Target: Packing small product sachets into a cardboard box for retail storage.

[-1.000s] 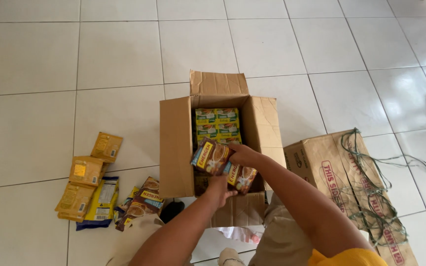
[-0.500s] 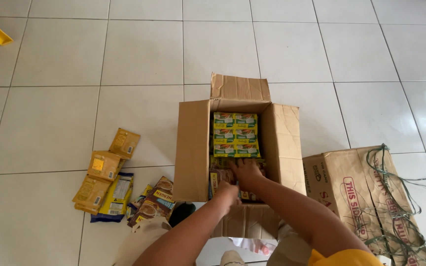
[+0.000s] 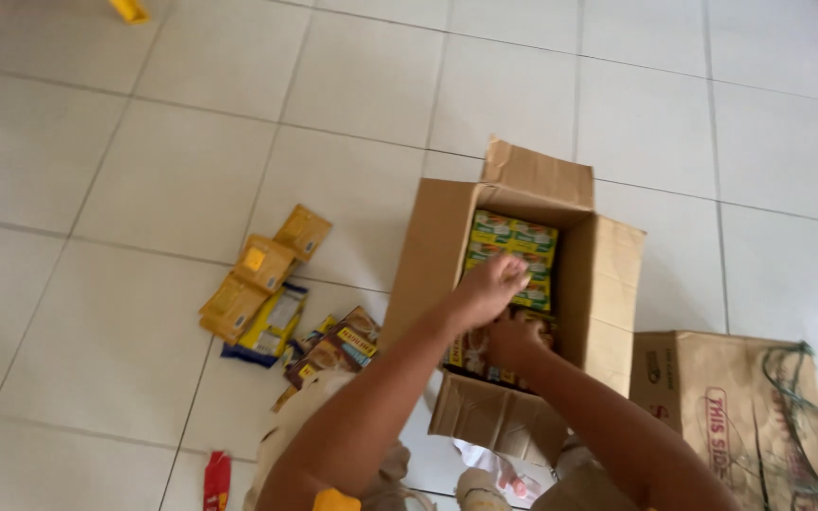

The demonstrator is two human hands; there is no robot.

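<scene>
Both hands (image 3: 499, 317) inside open carton (image 3: 608, 284), yellow packets (image 3: 257, 284) beside, second box (image 3: 740, 407) right

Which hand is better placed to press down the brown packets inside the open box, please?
Probably the right hand: it lies on the brown packets, while the left hand sits higher.

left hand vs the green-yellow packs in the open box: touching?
Cannot tell. In the head view the left hand overlaps the green-yellow packs inside the open box, but it could be hovering above them.
</scene>
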